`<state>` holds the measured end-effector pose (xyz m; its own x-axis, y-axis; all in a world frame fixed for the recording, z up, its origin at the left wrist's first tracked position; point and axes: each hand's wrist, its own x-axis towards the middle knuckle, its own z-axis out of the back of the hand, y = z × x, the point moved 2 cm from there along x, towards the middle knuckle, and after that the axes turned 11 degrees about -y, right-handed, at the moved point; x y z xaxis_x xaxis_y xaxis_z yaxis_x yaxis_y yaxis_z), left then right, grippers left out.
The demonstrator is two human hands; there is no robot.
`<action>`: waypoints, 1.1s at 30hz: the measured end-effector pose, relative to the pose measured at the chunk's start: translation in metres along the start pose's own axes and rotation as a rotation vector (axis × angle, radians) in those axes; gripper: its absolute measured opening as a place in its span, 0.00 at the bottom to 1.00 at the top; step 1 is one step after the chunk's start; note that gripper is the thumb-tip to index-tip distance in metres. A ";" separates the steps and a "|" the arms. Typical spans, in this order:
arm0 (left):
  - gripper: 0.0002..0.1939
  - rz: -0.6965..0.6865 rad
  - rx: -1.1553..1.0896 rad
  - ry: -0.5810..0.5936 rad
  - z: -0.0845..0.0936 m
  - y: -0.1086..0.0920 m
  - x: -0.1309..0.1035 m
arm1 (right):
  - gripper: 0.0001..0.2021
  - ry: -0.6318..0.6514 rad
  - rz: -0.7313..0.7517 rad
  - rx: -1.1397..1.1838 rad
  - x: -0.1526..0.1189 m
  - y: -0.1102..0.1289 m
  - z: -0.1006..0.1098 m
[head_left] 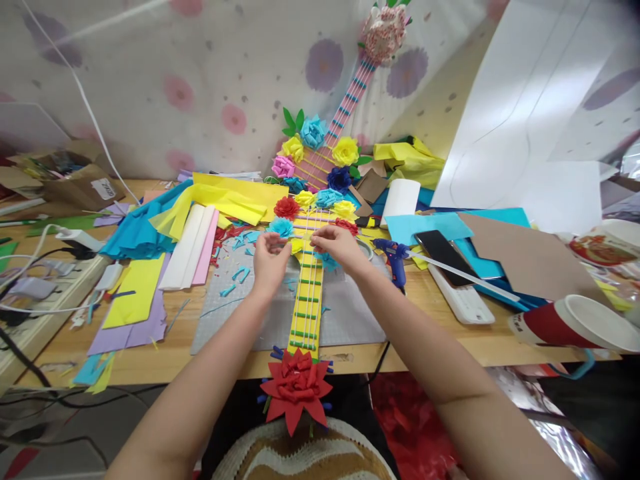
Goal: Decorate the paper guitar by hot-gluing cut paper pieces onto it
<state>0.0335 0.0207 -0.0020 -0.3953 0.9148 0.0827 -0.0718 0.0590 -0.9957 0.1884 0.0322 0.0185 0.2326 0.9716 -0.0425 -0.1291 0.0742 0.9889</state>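
A yellow paper guitar (307, 300) with green frets and white strings lies on the grey cutting mat (245, 327), its neck toward me. A large red paper flower (297, 387) covers the near end, over the table edge. Smaller flowers ring its body, including a red flower (287, 208) and a blue flower (281, 227). My left hand (270, 259) is curled, fingertips close together beside the blue flower. Over the strings, my right hand (343, 245) is pinched. Whatever the fingertips hold is too small to make out.
A blue glue gun (396, 257) stands right of the mat, near a black phone (445, 257). A lidded cup (575, 323) lies at the right edge. Crepe paper (135, 223) and a power strip (30, 333) occupy the left. Another paper guitar (345, 110) leans against the curtain.
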 end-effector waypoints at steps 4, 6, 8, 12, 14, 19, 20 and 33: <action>0.08 -0.576 0.470 0.309 -0.008 -0.008 0.026 | 0.02 0.028 0.089 -0.257 0.025 0.017 0.019; 0.12 -0.737 0.583 0.458 -0.017 -0.009 0.034 | 0.01 0.034 0.135 -0.355 0.032 0.026 0.023; 0.16 -0.828 0.660 0.565 -0.026 -0.007 0.038 | 0.01 0.038 0.152 -0.435 0.036 0.033 0.025; 0.16 -0.890 0.763 0.643 -0.034 0.002 0.039 | 0.03 0.026 0.205 -0.631 0.043 0.040 0.022; 0.15 -0.910 0.806 0.636 -0.034 0.006 0.038 | 0.03 0.011 0.296 -0.738 0.048 0.041 0.019; 0.11 -0.958 0.862 0.576 -0.026 0.009 0.032 | 0.02 0.080 0.304 -0.792 0.056 0.039 0.009; 0.11 -0.963 0.858 0.559 -0.024 0.009 0.031 | 0.01 0.107 0.279 -0.789 0.057 0.038 0.008; 0.14 -1.018 0.689 0.448 -0.005 0.032 0.015 | 0.06 0.557 0.301 -1.114 0.079 0.040 -0.035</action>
<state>0.0301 0.0384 -0.0328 0.4414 0.6421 0.6267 -0.6600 0.7056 -0.2581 0.1680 0.1198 0.0494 -0.3444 0.9252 -0.1593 -0.9023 -0.2792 0.3286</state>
